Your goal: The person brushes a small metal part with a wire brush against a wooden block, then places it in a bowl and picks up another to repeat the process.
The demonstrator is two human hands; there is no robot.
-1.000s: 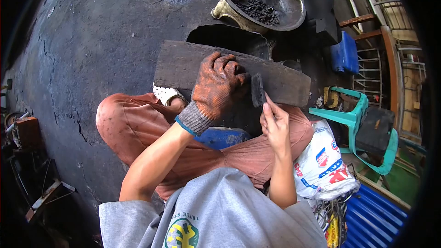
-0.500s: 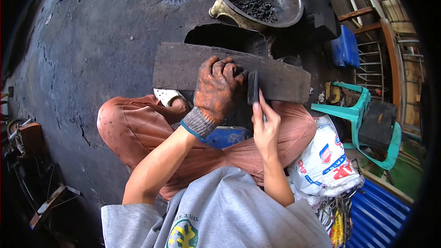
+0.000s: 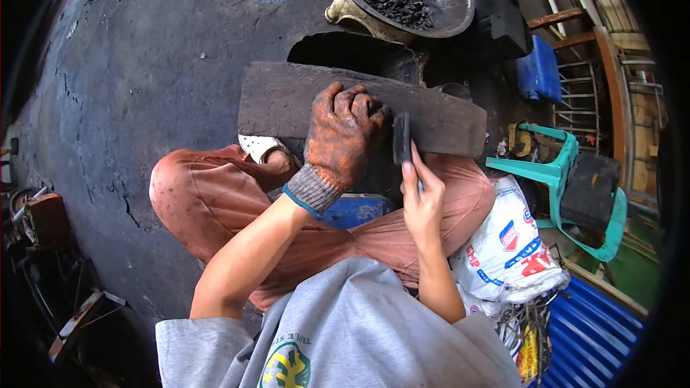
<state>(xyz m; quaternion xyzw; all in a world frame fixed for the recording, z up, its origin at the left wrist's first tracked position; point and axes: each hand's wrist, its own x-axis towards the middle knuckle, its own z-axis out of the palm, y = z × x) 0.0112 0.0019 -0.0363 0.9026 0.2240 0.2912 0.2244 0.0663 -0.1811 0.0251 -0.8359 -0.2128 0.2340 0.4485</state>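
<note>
My left hand (image 3: 343,133), in a sooty orange work glove with a grey cuff, is closed in a fist over a dark wooden board (image 3: 277,104). What its curled fingers hold, if anything, I cannot tell. Bare, my right hand (image 3: 422,190) grips a dark, flat, blade-like tool (image 3: 402,136) from below, fingers stretched along its lower end. The tool stands nearly upright in view, overlapping the board just right of the glove. The board spans crosswise in front of my crossed legs.
Beyond the board stands a large metal bowl (image 3: 449,0) holding small black pieces (image 3: 399,8). A dark open container (image 3: 345,50) sits between them. On the right are a turquoise plastic chair (image 3: 543,169), a white printed sack (image 3: 503,248) and a blue jerrycan (image 3: 539,72).
My right hand and the dark tool have shifted slightly right, away from the glove. The gloved left hand stays closed at nearly the same spot on the board.
</note>
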